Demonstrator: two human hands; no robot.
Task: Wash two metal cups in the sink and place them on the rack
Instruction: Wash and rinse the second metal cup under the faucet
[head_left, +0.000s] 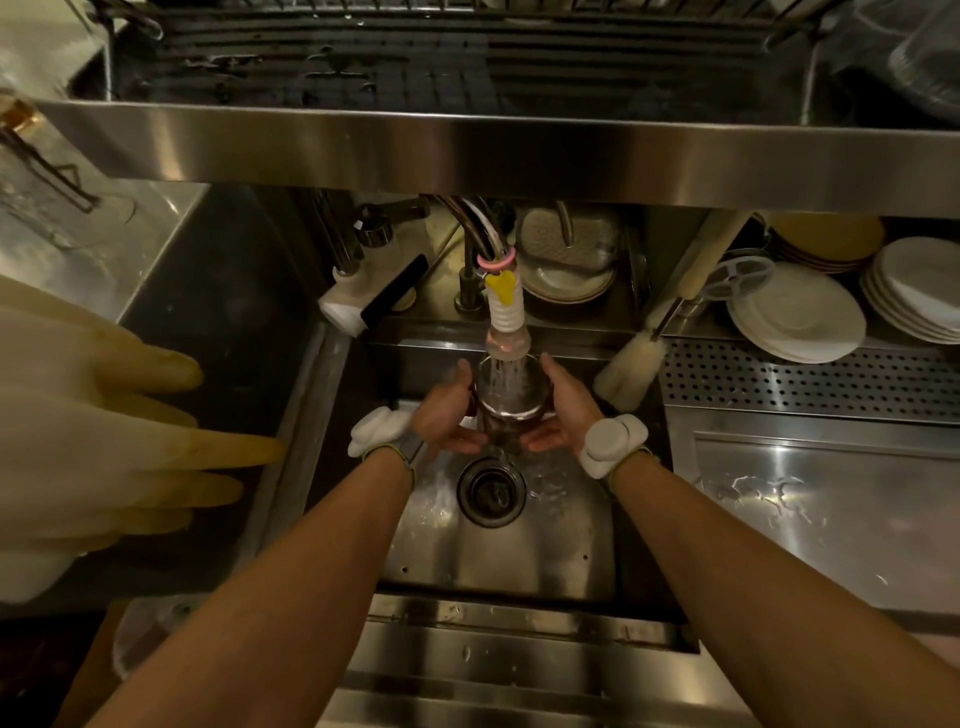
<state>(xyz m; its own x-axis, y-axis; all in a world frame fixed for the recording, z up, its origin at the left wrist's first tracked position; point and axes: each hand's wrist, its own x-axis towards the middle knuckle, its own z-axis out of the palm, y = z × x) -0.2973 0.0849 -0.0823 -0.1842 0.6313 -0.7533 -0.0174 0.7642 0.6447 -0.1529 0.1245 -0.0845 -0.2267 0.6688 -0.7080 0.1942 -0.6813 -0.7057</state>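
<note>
Rinsing step: metal cup held directly under the tap.
My left hand curls round the cup's left side and my right hand round its right. The cup is mouth-up in the stream, over the sink. Next, I reckon: tip the water out, then lift the cup with a firm wet grip to the rack above the tap.
</note>
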